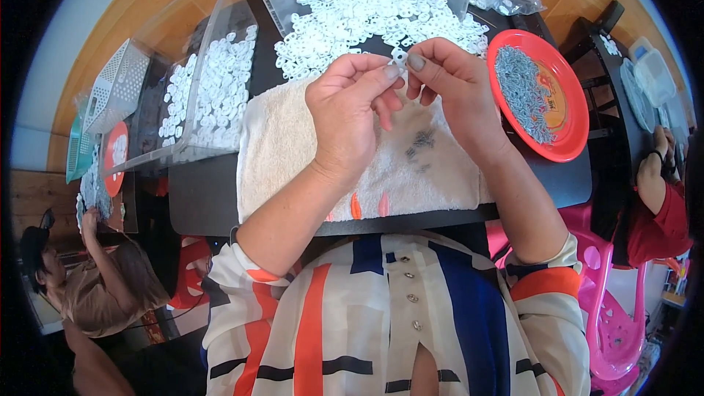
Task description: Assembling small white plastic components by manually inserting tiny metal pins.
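Above a cream towel (282,147) my two hands meet, fingertips close together. A small white plastic piece (399,54) with a dark hole is pinched between the thumb and fingers of my left hand (346,106). My right hand (458,92) is closed too, thumb and forefinger pressed against the same piece. Whether a screw is also between those fingers is hidden. Several small grey screws (421,141) lie on the towel below. Just beyond my fingers spreads a large heap of similar white pieces (367,7).
On the right, a red plate (572,121) bears a pile of grey screws (519,92). A clear bin (150,154) at the left contains more white pieces (220,88). Other people sit at the far left (110,279) and far right (653,213). A pink chair (605,308) stands nearby.
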Demonstrator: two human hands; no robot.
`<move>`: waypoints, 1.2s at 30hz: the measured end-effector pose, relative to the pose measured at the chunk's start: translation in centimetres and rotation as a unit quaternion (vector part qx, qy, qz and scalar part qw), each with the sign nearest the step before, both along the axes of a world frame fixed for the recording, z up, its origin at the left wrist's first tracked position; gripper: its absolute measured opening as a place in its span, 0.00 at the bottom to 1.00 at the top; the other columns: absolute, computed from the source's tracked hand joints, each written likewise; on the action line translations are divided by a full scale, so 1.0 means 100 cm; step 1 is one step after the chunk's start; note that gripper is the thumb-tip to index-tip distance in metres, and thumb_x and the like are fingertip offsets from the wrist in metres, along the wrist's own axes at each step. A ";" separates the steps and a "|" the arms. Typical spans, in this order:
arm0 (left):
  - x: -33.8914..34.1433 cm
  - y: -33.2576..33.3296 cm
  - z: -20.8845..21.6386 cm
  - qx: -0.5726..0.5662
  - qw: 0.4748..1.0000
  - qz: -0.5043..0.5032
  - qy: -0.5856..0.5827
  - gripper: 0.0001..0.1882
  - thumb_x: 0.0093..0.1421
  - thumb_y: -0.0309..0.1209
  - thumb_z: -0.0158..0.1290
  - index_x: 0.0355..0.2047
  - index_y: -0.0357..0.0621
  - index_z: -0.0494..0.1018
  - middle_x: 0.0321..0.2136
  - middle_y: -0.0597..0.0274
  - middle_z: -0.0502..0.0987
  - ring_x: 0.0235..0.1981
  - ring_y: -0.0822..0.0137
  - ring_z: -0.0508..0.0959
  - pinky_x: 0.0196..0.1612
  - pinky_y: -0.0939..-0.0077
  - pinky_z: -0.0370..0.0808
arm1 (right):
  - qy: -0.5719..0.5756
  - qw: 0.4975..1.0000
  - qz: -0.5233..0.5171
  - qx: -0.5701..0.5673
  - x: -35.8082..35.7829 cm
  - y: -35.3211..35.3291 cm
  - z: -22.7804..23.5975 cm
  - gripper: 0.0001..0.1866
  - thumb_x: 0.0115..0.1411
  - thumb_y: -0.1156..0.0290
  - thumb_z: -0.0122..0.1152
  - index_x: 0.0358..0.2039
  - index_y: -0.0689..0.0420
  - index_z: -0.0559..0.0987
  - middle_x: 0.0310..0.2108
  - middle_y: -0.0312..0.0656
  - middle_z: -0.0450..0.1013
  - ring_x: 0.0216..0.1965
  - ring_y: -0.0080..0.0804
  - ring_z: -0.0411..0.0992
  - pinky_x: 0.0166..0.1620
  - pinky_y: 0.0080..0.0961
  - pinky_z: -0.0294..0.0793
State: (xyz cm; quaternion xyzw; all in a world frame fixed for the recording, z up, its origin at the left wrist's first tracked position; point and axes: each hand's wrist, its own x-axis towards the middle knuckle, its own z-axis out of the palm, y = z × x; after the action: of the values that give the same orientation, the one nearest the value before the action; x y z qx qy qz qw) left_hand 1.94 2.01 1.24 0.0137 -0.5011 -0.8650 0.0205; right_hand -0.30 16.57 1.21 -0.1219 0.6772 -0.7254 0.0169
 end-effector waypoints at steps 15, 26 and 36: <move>0.001 -0.001 0.001 -0.017 1.000 0.003 0.005 0.03 0.56 0.22 0.54 0.29 0.33 0.73 0.22 0.56 0.76 0.16 0.75 0.73 0.14 0.85 0.65 | 0.006 1.000 -0.001 0.009 0.005 -0.002 0.001 0.08 0.62 0.69 0.56 0.33 0.60 0.76 0.22 0.31 0.69 0.23 0.16 0.66 0.26 0.14 0.63; 0.001 0.000 -0.002 -0.026 0.999 -0.015 0.033 0.06 0.59 0.22 0.54 0.35 0.32 0.71 0.27 0.53 0.77 0.19 0.71 0.74 0.18 0.83 0.68 | -0.004 0.997 0.057 0.046 -0.004 0.014 0.006 0.10 0.65 0.67 0.52 0.36 0.60 0.76 0.25 0.32 0.72 0.27 0.16 0.69 0.29 0.14 0.65; -0.001 -0.001 -0.005 -0.042 0.995 -0.020 0.089 0.08 0.54 0.16 0.57 0.35 0.33 0.71 0.25 0.56 0.77 0.20 0.74 0.75 0.16 0.87 0.68 | -0.025 0.996 0.067 0.044 -0.003 0.013 0.010 0.09 0.64 0.68 0.53 0.35 0.60 0.77 0.24 0.32 0.73 0.26 0.16 0.70 0.27 0.13 0.65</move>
State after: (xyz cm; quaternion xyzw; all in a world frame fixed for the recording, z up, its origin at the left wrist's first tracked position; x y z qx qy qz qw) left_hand 1.84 1.92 0.72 -0.0745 -0.5335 -0.8411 0.0485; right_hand -0.57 17.89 2.18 -0.1481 0.6980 -0.6951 0.0879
